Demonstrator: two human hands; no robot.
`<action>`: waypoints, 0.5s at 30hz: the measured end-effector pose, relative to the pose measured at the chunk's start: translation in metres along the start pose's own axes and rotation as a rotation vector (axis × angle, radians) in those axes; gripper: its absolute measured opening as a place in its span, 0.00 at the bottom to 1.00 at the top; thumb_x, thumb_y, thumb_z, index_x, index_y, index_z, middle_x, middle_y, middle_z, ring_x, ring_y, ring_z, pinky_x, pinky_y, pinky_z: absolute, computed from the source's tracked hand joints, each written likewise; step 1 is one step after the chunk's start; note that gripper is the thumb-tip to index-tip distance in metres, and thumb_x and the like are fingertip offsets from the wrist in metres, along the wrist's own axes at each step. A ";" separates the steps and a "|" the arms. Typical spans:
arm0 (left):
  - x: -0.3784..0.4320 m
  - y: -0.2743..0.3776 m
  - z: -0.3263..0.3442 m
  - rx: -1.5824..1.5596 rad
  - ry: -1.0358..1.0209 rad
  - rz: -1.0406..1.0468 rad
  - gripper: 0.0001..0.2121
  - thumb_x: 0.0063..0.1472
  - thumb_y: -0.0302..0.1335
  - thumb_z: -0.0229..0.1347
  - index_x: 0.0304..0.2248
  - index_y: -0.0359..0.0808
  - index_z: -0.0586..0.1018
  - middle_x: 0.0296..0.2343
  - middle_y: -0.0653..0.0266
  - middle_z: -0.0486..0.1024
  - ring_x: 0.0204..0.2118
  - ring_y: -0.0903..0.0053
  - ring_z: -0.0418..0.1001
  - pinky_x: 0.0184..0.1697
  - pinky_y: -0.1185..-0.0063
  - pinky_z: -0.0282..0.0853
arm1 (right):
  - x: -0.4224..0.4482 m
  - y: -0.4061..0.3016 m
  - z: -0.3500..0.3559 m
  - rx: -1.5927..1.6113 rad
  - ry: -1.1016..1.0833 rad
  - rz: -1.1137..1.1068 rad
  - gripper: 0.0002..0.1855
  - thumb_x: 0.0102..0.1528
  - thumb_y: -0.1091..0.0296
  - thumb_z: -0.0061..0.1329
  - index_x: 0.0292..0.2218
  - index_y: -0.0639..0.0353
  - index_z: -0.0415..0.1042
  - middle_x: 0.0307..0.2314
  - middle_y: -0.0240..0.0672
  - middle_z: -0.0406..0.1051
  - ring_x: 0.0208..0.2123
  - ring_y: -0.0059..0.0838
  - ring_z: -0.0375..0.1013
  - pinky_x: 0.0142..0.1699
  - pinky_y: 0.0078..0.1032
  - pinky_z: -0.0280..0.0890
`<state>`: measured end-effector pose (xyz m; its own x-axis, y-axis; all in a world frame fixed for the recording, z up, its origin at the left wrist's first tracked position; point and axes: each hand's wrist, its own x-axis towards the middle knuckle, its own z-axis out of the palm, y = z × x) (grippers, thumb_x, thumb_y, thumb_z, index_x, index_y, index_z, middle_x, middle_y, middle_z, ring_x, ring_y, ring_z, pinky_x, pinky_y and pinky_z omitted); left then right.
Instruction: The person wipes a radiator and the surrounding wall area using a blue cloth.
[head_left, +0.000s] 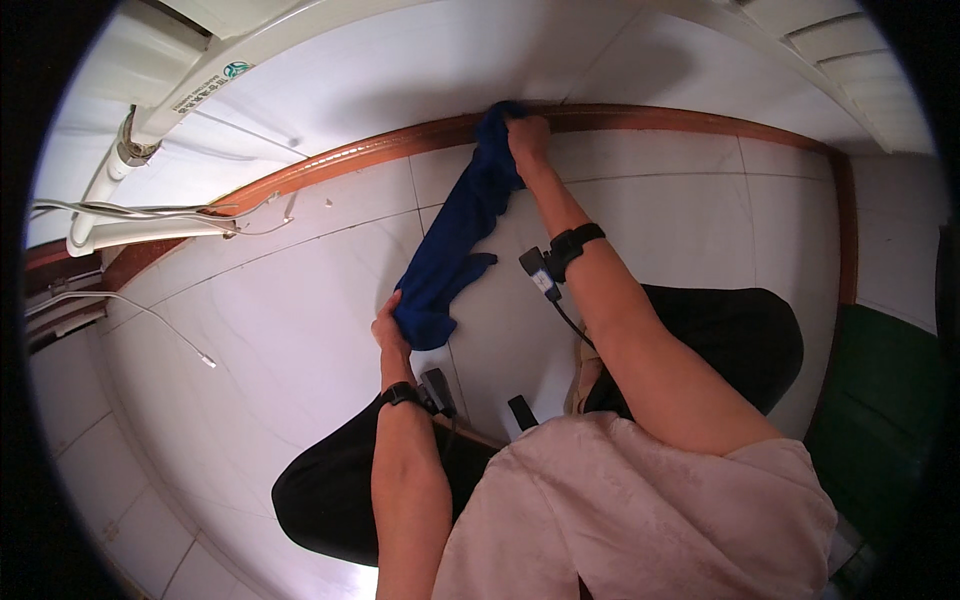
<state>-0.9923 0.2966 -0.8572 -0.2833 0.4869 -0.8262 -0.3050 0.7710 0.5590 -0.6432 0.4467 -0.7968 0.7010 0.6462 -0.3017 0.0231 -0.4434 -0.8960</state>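
A dark blue cloth (454, 232) hangs stretched between both of my hands over the pale tiled floor (315, 300). My right hand (529, 142) grips its far end and presses it against the reddish-brown wooden baseboard (630, 118) at the foot of the wall. Nearer to me, my left hand (390, 327) holds the cloth's other end by its left edge. The fingers of both hands are partly hidden by the fabric. Black straps with small devices (540, 274) sit on both forearms.
A white radiator (217, 67) with a pipe (112, 172) runs above the baseboard. Pale cables (150, 211) cross at the left, and a white cable plug (208, 361) lies on the floor. At right stands a dark green surface (885, 397). My bent knees (727, 337) flank the work area.
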 end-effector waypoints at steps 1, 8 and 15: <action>-0.001 0.002 0.003 0.028 0.029 0.002 0.23 0.40 0.32 0.64 0.34 0.22 0.76 0.31 0.51 0.74 0.30 0.65 0.73 0.37 0.74 0.70 | 0.005 0.008 0.001 0.056 -0.008 -0.027 0.17 0.50 0.63 0.49 0.19 0.69 0.69 0.17 0.38 0.67 0.21 0.26 0.64 0.27 0.30 0.59; 0.012 -0.007 -0.004 -0.045 -0.023 -0.023 0.24 0.39 0.32 0.65 0.34 0.21 0.75 0.31 0.50 0.74 0.30 0.64 0.73 0.38 0.75 0.70 | 0.002 0.042 -0.016 1.047 -0.298 0.417 0.21 0.56 0.54 0.41 0.39 0.66 0.69 0.35 0.40 0.71 0.33 0.36 0.70 0.43 0.31 0.67; -0.004 0.004 0.005 -0.021 -0.022 -0.008 0.26 0.39 0.33 0.65 0.34 0.19 0.74 0.31 0.49 0.74 0.30 0.64 0.73 0.38 0.74 0.70 | 0.000 0.015 -0.027 0.765 -0.147 0.365 0.26 0.58 0.51 0.37 0.45 0.68 0.65 0.43 0.44 0.66 0.44 0.38 0.65 0.51 0.30 0.61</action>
<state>-0.9874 0.2997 -0.8525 -0.2606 0.4903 -0.8317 -0.3257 0.7663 0.5538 -0.6235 0.4237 -0.8012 0.4702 0.6421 -0.6055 -0.7097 -0.1328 -0.6919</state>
